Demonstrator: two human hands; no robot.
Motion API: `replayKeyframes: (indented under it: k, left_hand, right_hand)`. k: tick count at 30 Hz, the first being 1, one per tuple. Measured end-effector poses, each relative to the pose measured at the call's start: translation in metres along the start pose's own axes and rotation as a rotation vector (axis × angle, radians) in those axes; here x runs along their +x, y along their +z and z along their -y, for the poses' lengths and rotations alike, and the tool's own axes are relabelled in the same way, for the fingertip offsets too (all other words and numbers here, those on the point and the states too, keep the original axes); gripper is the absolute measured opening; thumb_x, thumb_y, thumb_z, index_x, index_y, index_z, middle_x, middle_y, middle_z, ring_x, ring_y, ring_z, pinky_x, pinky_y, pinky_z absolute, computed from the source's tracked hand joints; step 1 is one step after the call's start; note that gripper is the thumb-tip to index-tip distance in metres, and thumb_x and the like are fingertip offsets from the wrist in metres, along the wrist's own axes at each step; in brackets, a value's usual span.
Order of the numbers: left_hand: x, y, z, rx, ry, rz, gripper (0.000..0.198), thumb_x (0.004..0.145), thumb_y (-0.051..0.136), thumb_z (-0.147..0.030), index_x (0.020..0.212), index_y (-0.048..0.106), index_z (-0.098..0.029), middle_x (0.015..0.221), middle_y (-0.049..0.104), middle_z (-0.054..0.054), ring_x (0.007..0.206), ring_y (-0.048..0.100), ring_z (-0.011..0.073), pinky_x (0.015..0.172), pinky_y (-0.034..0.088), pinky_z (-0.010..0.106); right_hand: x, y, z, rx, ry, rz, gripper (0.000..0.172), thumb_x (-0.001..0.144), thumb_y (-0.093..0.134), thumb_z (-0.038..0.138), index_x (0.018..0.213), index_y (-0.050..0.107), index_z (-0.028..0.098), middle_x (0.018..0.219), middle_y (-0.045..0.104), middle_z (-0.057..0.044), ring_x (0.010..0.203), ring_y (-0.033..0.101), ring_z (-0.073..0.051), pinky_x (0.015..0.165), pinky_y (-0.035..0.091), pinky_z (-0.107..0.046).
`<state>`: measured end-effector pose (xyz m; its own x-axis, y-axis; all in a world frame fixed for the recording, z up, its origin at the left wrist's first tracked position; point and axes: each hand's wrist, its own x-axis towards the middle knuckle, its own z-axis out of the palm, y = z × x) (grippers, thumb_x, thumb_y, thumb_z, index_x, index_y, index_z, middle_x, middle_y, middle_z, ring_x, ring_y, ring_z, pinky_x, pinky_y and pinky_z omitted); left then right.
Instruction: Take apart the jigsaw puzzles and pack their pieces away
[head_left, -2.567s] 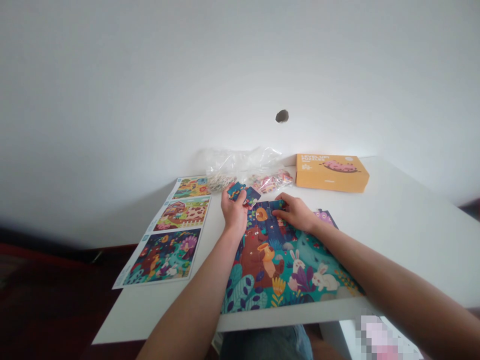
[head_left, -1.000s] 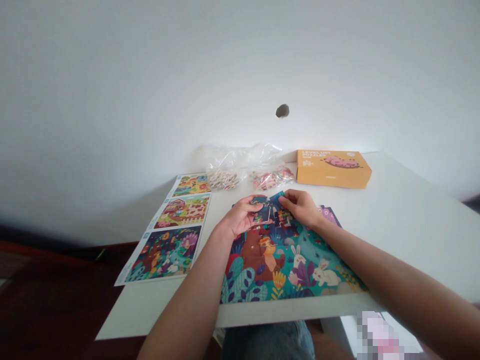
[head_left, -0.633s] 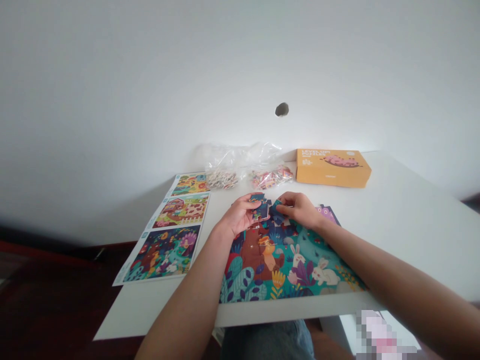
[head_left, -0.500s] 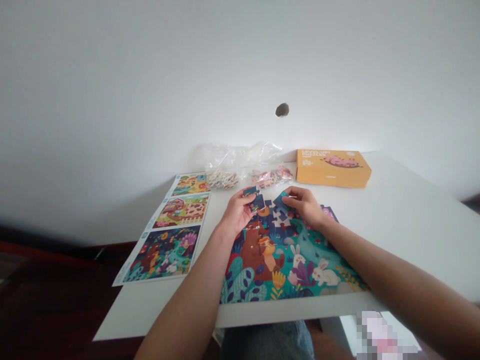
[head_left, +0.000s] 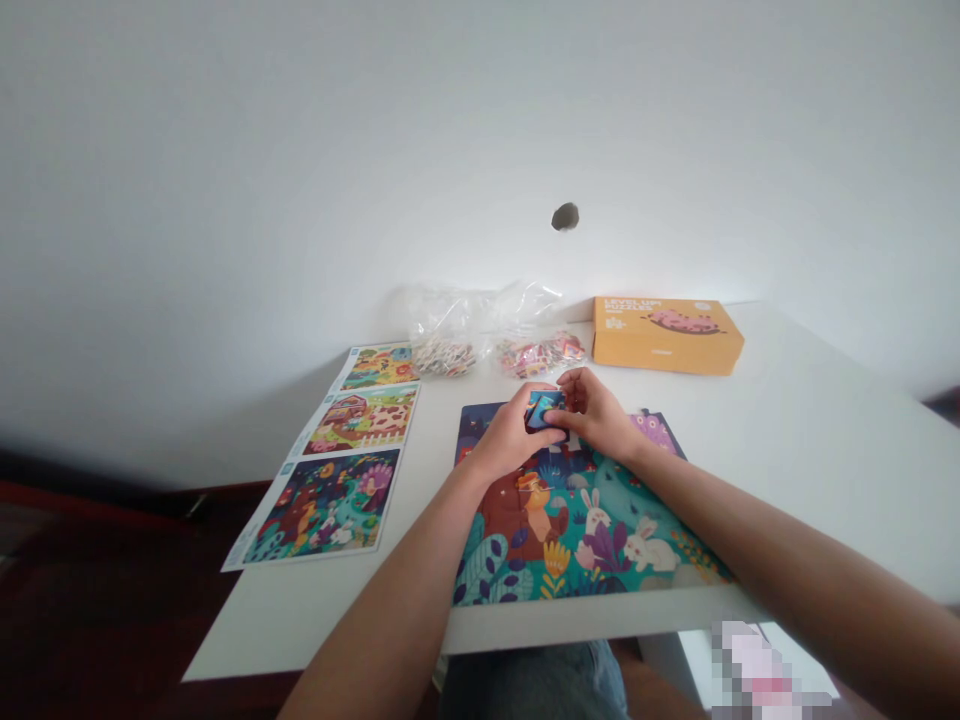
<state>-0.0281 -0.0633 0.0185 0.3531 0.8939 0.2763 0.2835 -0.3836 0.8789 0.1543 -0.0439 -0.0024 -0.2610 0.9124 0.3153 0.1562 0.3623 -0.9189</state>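
Note:
Over the upper middle of a jigsaw puzzle (head_left: 536,555) with a bear, a fox and rabbits, my two hands meet. My left hand (head_left: 514,432) is closed round the left side of a small group of blue puzzle pieces (head_left: 541,408). From the other side, my right hand (head_left: 600,415) pinches these same pieces, its thumb lying on top. How many pieces are stacked or held together I cannot tell. Some gaps in the puzzle show just below the fingers, and the hands hide the rest of that area.
Picture sheets (head_left: 330,505) lie along the left of the white table (head_left: 810,440). Clear plastic bags (head_left: 450,330) with loose pieces rest at the back, beside a yellow puzzle box (head_left: 664,340). The wall (head_left: 337,180) with a hole stands behind.
My left hand has moved right and a little down, away from the puzzle's upper left edge. My right hand has shifted slightly left, so the hands and their pieces have come together.

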Motion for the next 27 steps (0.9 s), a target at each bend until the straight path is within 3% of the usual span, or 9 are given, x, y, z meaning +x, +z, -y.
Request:
replayKeyframes:
  k: [2, 4, 6, 9, 12, 16, 22, 27]
  left_hand:
    - [0.000, 0.001, -0.002, 0.019, 0.027, -0.008, 0.039, 0.075, 0.072, -0.023, 0.113, 0.060, -0.022, 0.107, 0.067, 0.002, 0.098, 0.062, 0.0190, 0.090, 0.047, 0.031]
    - [0.000, 0.000, -0.004, -0.069, 0.016, -0.097, 0.032, 0.076, 0.071, -0.023, 0.107, 0.062, -0.021, 0.102, 0.068, 0.003, 0.094, 0.063, 0.0186, 0.088, 0.047, 0.030]
    - [0.003, -0.004, -0.005, -0.257, -0.014, -0.292, 0.032, 0.072, 0.074, -0.025, 0.102, 0.062, -0.020, 0.093, 0.068, 0.002, 0.086, 0.065, 0.0174, 0.083, 0.049, 0.029]
    - [0.008, -0.011, 0.001, -0.579, -0.049, -0.606, 0.035, 0.066, 0.078, -0.026, 0.094, 0.058, -0.020, 0.080, 0.065, -0.001, 0.070, 0.063, 0.0134, 0.072, 0.051, 0.027]
    - [0.015, -0.015, 0.013, -0.670, -0.162, -0.755, 0.036, 0.061, 0.079, -0.027, 0.089, 0.058, -0.018, 0.077, 0.065, -0.001, 0.065, 0.062, 0.0124, 0.064, 0.050, 0.024]
    - [0.021, -0.013, 0.030, -0.531, -0.309, -0.801, 0.037, 0.057, 0.080, -0.028, 0.087, 0.061, -0.016, 0.077, 0.067, 0.001, 0.064, 0.062, 0.0130, 0.061, 0.048, 0.023]
    - [0.020, -0.010, 0.034, -0.390, -0.243, -0.779, 0.032, 0.060, 0.078, -0.027, 0.086, 0.062, -0.016, 0.078, 0.067, 0.001, 0.066, 0.061, 0.0124, 0.065, 0.049, 0.023]
    - [0.020, -0.008, 0.028, -0.426, -0.256, -0.807, 0.035, 0.061, 0.078, -0.028, 0.090, 0.061, -0.017, 0.078, 0.066, 0.001, 0.065, 0.061, 0.0132, 0.061, 0.049, 0.023]
  right_hand:
    - [-0.002, -0.003, 0.005, -0.072, -0.035, 0.056, 0.039, 0.084, 0.065, 0.045, 0.111, 0.051, 0.020, 0.090, 0.062, -0.003, 0.077, 0.058, -0.016, 0.071, 0.049, -0.031]
    - [-0.003, -0.006, 0.012, -0.192, -0.092, 0.063, 0.038, 0.093, 0.052, 0.047, 0.118, 0.052, 0.019, 0.100, 0.063, -0.007, 0.091, 0.060, -0.020, 0.083, 0.049, -0.037]
    - [-0.005, -0.006, 0.016, -0.357, -0.151, 0.073, 0.053, 0.093, 0.050, 0.054, 0.131, 0.047, 0.018, 0.119, 0.060, -0.013, 0.111, 0.056, -0.026, 0.096, 0.044, -0.044]
    - [-0.008, -0.002, 0.016, -0.606, -0.213, 0.234, 0.094, 0.078, 0.061, 0.069, 0.149, 0.028, 0.016, 0.146, 0.041, -0.020, 0.135, 0.036, -0.037, 0.109, 0.029, -0.056]
    - [-0.008, 0.004, 0.014, -0.731, -0.214, 0.386, 0.114, 0.067, 0.063, 0.078, 0.153, 0.021, 0.015, 0.150, 0.035, -0.021, 0.139, 0.027, -0.042, 0.111, 0.018, -0.063]
    - [-0.004, 0.006, 0.013, -0.753, -0.239, 0.406, 0.110, 0.065, 0.064, 0.079, 0.150, 0.031, 0.017, 0.141, 0.044, -0.020, 0.130, 0.039, -0.039, 0.110, 0.023, -0.059]
    - [0.001, 0.009, 0.010, -0.720, -0.210, 0.362, 0.116, 0.054, 0.072, 0.080, 0.145, 0.037, 0.017, 0.128, 0.048, -0.017, 0.117, 0.044, -0.036, 0.106, 0.031, -0.054]
    - [0.003, 0.011, 0.008, -0.665, -0.168, 0.335, 0.115, 0.050, 0.077, 0.076, 0.144, 0.039, 0.021, 0.122, 0.047, -0.015, 0.114, 0.043, -0.035, 0.104, 0.033, -0.054]
